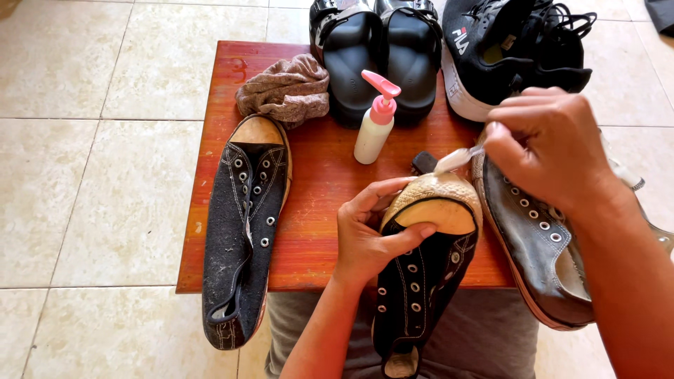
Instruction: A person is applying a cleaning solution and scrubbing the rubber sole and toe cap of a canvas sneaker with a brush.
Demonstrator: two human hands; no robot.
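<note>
red wooden table [319, 203], beige tiled floor [91, 140]

The black sneaker [421, 281] is matt canvas with small metal eyelets and a scuffed, rough rubber toe cap [439, 203] — beneath it the table [316, 210] is glossy reddish wood, the pump bottle [374, 126] smooth plastic, the rag [284, 91] soft knitted cloth.

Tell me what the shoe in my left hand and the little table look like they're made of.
The shoe looks like dark canvas, matte and woven, with metal eyelets and a tan, probably rubber toe cap. The table looks like reddish wood, grain streaks showing, with a slight sheen.
</note>
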